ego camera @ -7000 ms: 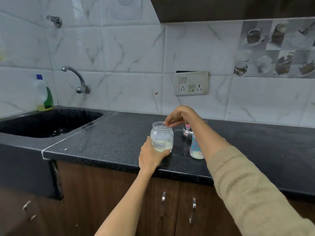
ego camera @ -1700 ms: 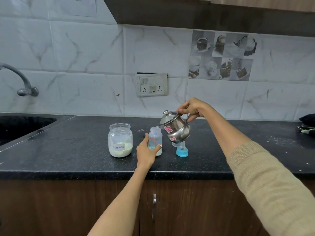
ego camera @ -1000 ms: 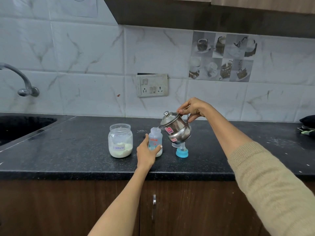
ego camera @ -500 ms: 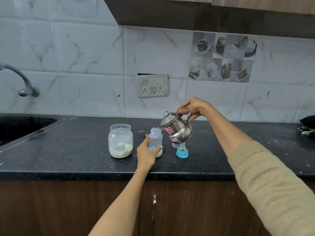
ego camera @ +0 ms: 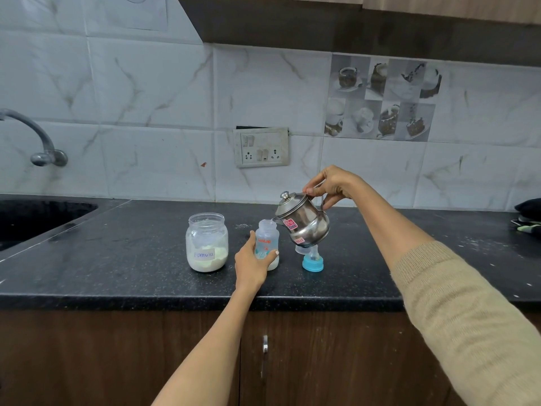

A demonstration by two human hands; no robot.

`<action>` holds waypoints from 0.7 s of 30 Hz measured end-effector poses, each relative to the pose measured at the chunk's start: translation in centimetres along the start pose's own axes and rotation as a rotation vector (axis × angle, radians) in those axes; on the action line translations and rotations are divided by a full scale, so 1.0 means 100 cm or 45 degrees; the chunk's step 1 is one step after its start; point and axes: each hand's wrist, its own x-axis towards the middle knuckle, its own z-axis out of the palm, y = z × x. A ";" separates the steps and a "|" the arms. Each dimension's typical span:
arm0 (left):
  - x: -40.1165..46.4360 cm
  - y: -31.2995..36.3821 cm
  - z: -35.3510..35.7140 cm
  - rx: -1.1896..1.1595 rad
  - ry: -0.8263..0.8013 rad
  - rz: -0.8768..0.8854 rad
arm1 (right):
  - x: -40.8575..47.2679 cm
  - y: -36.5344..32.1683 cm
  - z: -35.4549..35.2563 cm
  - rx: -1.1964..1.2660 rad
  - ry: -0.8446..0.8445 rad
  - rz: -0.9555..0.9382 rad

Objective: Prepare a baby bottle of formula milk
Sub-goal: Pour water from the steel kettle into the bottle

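A small clear baby bottle (ego camera: 267, 236) with white powder at its bottom stands open on the black counter (ego camera: 117, 259). My left hand (ego camera: 251, 263) grips its lower half. My right hand (ego camera: 329, 186) holds the handle of a steel kettle (ego camera: 304, 222), tilted left with its spout at the bottle's mouth. The blue-ringed teat cap (ego camera: 312, 260) sits on the counter under the kettle. A glass jar (ego camera: 207, 242) labelled formula, lidless and partly full of white powder, stands left of the bottle.
A black sink (ego camera: 35, 218) with a wall tap (ego camera: 38, 142) lies at the far left. A switch and socket plate (ego camera: 261, 148) is on the tiled wall. Dark cloth items (ego camera: 528, 215) lie at the counter's right edge. Wooden cabinet doors are below.
Seven seconds ago both hands were at the formula jar. Since then the right hand has taken the kettle and tilted it over the bottle; over the last second the pose has barely changed.
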 end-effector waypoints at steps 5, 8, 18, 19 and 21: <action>0.000 -0.001 0.000 -0.010 0.003 0.009 | -0.001 -0.001 0.000 0.004 -0.003 0.002; 0.000 -0.001 0.000 -0.008 0.005 0.012 | -0.002 -0.002 0.000 0.000 -0.006 0.006; 0.001 -0.002 0.001 -0.016 -0.001 -0.005 | -0.003 -0.003 0.000 -0.011 -0.008 0.006; 0.001 -0.002 0.001 -0.021 -0.001 -0.005 | -0.003 -0.003 0.000 -0.014 -0.008 0.007; 0.001 -0.002 0.001 -0.022 -0.001 -0.007 | -0.003 -0.004 0.000 -0.019 -0.005 0.007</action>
